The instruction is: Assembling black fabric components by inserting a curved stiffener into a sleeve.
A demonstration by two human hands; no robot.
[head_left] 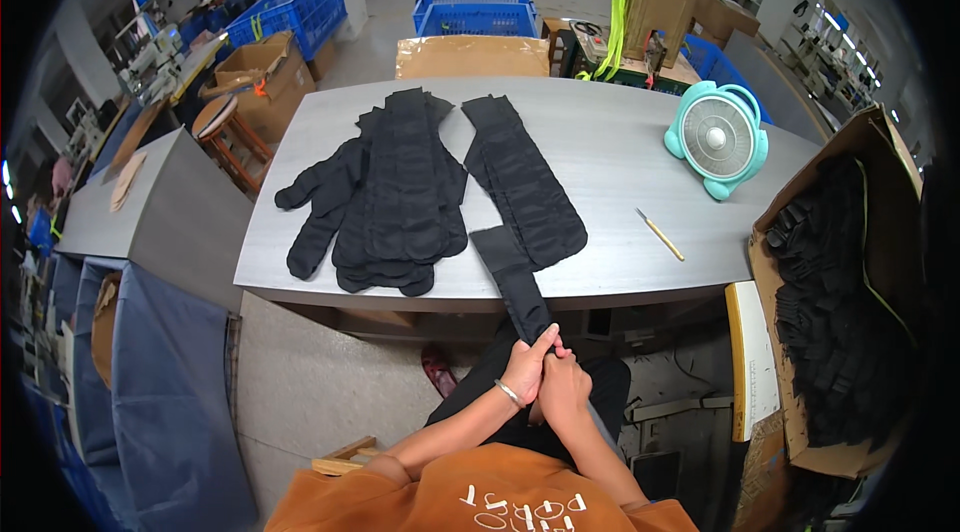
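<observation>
Both my hands are together just off the table's front edge, closed around the lower end of a black fabric strap [520, 290]. The strap's wider, flat end lies on the table beside a stack of black padded fabric pieces [525, 177]. My left hand [522, 369], with a bracelet at its wrist, has its thumb laid along the fabric. Pressed against it is my right hand [566, 382], whose fingers are partly hidden. Farther left on the table lies a larger overlapping pile of black padded pieces [400, 192].
A thin yellow-handled pointed tool [661, 235] and a turquoise fan [716, 140] are on the grey table [610, 272]. At right stands an open cardboard box [830, 312] full of black straps. Blue crates [475, 14] stand beyond the table; a wooden stool [230, 137] is at left.
</observation>
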